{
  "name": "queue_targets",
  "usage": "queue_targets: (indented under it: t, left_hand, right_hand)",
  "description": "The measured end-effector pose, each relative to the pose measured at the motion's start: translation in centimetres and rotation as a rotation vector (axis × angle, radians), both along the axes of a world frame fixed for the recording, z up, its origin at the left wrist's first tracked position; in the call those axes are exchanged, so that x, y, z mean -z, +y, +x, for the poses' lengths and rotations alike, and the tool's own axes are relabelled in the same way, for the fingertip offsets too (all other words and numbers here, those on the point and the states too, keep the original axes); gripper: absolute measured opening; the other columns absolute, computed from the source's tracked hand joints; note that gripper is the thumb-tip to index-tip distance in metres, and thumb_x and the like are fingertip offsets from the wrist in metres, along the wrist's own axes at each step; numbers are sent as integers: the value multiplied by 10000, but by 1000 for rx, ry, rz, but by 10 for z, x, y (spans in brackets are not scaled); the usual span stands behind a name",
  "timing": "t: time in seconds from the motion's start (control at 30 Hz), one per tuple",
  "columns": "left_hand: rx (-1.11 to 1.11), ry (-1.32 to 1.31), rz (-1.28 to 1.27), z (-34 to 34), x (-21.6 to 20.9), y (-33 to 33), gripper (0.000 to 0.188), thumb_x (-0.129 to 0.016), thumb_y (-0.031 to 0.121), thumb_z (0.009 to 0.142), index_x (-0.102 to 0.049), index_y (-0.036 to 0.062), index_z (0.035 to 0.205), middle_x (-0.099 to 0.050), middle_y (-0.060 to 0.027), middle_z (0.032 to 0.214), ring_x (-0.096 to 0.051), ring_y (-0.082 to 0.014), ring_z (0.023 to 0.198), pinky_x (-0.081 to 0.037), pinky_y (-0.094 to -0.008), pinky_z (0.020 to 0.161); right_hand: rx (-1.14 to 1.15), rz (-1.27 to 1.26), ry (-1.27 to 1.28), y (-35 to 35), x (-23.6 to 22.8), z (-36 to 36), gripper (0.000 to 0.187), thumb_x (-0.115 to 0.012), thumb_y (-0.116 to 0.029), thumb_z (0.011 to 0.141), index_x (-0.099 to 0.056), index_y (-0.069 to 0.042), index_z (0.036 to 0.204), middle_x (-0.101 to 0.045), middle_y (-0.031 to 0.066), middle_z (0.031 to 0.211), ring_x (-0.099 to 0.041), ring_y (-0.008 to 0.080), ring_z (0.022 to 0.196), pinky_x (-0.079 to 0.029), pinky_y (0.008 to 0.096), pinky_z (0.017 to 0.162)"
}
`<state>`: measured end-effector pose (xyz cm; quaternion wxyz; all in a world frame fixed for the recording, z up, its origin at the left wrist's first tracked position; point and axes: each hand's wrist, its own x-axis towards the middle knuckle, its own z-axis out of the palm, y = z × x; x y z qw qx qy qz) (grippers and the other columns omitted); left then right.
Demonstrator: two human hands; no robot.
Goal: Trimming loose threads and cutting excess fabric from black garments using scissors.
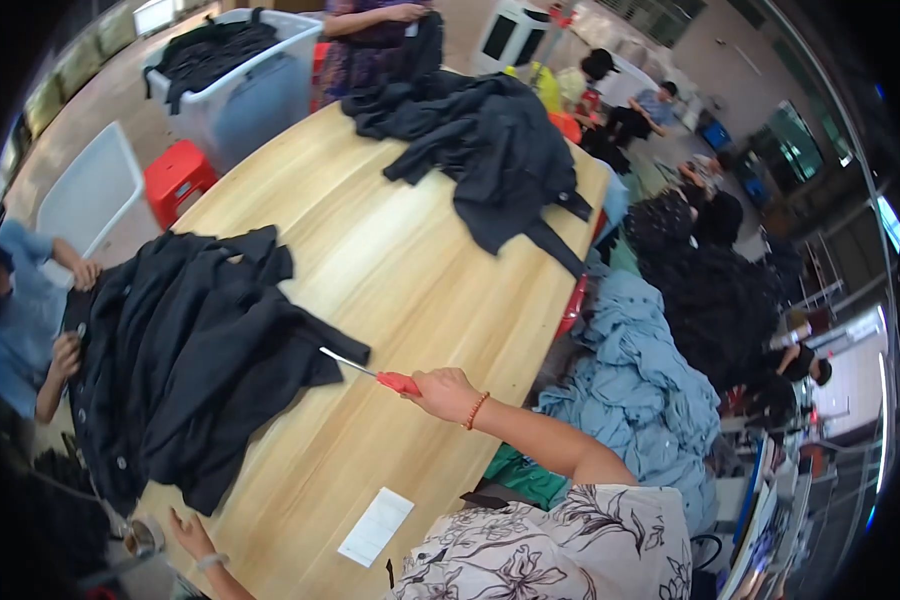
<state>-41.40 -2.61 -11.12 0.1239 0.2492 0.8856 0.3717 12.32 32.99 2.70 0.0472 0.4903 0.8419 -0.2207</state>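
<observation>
My right hand, with a beaded bracelet at the wrist, is closed round red-handled scissors. Their thin metal blades look closed and reach left to the end of a strip on a dark garment. That garment lies spread over the table's left side. Below its lower edge, my left hand is empty, fingers apart, near the table rim. A co-worker in a blue shirt has both hands on the garment's left edge. A white paper slip lies on the wooden table near me.
More dark garments are heaped at the table's far end, where another person holds dark cloth. A bin of dark clothes and a red stool stand far left. Light blue clothes pile up right of the table.
</observation>
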Motion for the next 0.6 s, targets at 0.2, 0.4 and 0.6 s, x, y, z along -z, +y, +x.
queue_targets:
  t: [0.2,0.4,0.6]
  left_hand:
    - [-39,-308,-478,143,30,-14,724,-669,290,895,-361,-58,1449,-414,-278,1454,-486,-341,1287,-402,-445,1065]
    - [159,227,-414,215,21,21,687,-774,374,784,-568,-64,1271,-611,-285,1199,-605,-399,1084,-489,-460,967]
    - [400,171,-420,310,1,101,621,-722,131,813,-472,-19,1362,-482,-246,1328,-431,-412,1247,-346,-500,1076]
  right_hand:
    - [645,83,488,-27,34,167,339,-650,-271,879,-538,-12,1067,-647,221,846,-642,415,825,-508,481,728]
    - [1242,6,928,-52,85,286,263,-627,-151,923,-500,1,1096,-608,73,787,-618,156,661,-511,318,591]
    - [1592,-54,981,-135,164,415,217,-632,-127,908,-497,-27,1046,-613,82,776,-612,183,606,-522,326,571]
